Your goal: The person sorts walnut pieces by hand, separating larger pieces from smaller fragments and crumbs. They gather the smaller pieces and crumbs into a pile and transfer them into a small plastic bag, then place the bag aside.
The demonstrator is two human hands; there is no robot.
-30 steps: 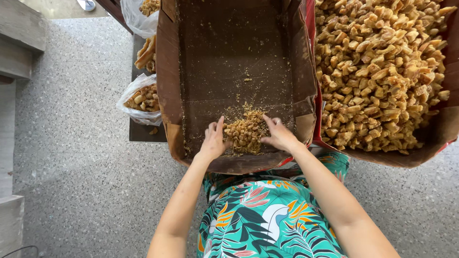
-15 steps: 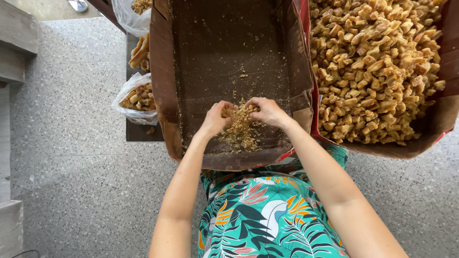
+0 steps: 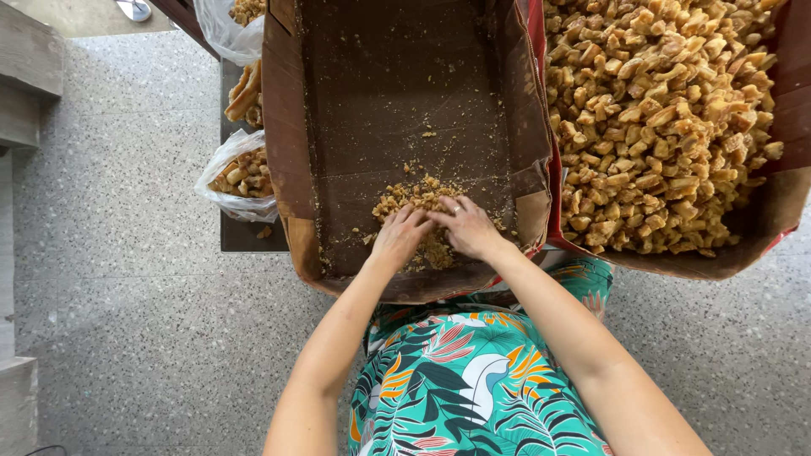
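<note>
A small heap of golden-brown crumbs (image 3: pixel 416 197) lies near the front of an almost bare brown cardboard box (image 3: pixel 287 152). My left hand (image 3: pixel 397 238) and my right hand (image 3: pixel 466 226) rest side by side on the heap, palms down, fingertips touching, cupped over the crumbs. A ring shows on my right hand. Some crumbs (image 3: pixel 436 253) sit between and under my hands, partly hidden. Loose specks are scattered over the box floor.
A second cardboard box (image 3: pixel 764 211) at the right is heaped with golden fried chunks (image 3: pixel 659 118). Clear plastic bags (image 3: pixel 241 173) of the same chunks sit on a dark low stand (image 3: pixel 245 236) at the left. Speckled grey floor surrounds everything; grey steps at far left.
My hands have come together, from either side of the heap to lying over it with fingertips meeting. The heap has shifted slightly away from the box's front edge.
</note>
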